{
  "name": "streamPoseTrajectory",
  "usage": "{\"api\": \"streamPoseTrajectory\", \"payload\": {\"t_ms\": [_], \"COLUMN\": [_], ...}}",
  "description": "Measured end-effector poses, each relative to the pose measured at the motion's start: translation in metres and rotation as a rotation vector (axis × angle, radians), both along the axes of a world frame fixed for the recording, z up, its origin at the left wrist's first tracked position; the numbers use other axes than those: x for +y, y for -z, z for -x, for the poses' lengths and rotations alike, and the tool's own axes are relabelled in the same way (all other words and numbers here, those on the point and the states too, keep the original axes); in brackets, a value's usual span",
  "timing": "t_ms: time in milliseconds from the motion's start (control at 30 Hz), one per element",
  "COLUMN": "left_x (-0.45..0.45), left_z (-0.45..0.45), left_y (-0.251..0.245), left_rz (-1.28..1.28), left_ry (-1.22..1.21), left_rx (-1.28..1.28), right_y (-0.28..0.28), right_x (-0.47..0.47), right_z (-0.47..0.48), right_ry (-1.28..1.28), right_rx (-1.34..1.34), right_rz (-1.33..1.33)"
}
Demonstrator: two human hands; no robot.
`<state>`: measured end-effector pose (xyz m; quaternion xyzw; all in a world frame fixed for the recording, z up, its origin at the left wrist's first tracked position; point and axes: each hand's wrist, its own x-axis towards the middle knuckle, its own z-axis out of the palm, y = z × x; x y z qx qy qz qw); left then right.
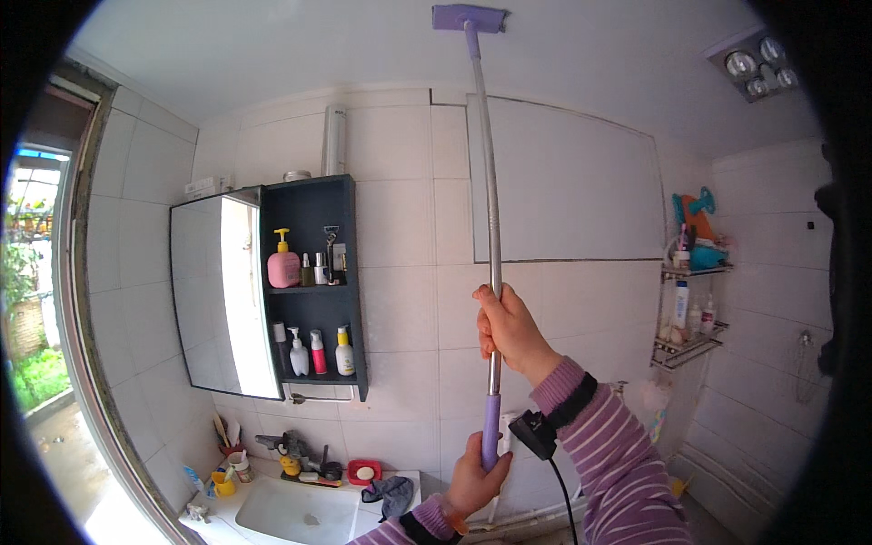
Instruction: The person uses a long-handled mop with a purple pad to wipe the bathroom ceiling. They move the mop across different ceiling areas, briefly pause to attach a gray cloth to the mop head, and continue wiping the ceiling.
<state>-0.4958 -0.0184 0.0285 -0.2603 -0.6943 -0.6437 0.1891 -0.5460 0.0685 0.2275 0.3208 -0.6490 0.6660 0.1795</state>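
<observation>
Both my hands hold one long flat mop, raised almost upright in front of the tiled wall. My right hand (509,328) wraps around its metal pole (487,170) about halfway up. Lower down, my left hand (475,475) grips the purple plastic handle (491,429) at the bottom end. At the top, the purple flat mop head (470,18) is up against the white ceiling (286,48), though whether it touches cannot be told. A black device (535,434) with a cable hangs from the strap on my right wrist.
Left of the pole hangs a mirror cabinet (360,286) with bottles on its shelves. Below it is a washbasin (300,512), with a red soap dish (364,472) and grey cloth (392,495) beside it. A wire corner rack (689,344) and ceiling heat lamps (757,65) are at right; a doorway (41,306) opens at left.
</observation>
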Motion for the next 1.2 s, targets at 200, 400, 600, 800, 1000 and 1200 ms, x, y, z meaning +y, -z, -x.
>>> {"api": "streamPoseTrajectory", "payload": {"t_ms": [200,400,600,800,1000,1200], "left_x": [0.007,0.003,-0.007,-0.033,-0.049,-0.047], "left_z": [0.089,0.189,0.264,0.316,0.354,0.372], "left_y": [0.016,0.021,0.018,0.009,0.01,0.017], "left_rz": [-0.007,0.005,0.083,0.077,0.073,0.06], "left_ry": [-0.115,-0.214,-0.387,-0.356,-0.339,-0.273], "left_rx": [-0.038,-0.006,0.034,0.053,0.168,0.054], "right_y": [0.018,0.021,0.019,0.014,0.012,0.018], "right_x": [0.0,-0.008,-0.021,-0.043,-0.058,-0.06], "right_z": [0.083,0.162,0.228,0.28,0.303,0.334], "right_ry": [-0.011,0.031,0.088,0.235,0.229,0.317], "right_rx": [0.12,0.16,0.172,0.3,0.228,0.173], "right_rz": [0.034,0.021,0.013,0.002,0.028,-0.004]}}
